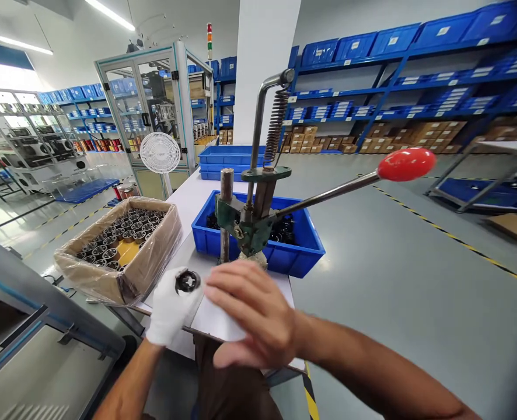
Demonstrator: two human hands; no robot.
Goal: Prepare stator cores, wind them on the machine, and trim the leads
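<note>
Ring (pixel 183 282), black, in gloved left hand (pixel 169 309); bare right hand (pixel 258 312) just beside.

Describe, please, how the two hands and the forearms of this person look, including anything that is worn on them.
The left hand wears a plain white, fabric-looking glove that ends at the wrist, with no marking visible. The right hand is ungloved and slightly blurred. No sleeve, watch or bracelet shows on the left forearm or right forearm.

Black part (pixel 181 283) in gloved left hand (pixel 170 306)
</note>
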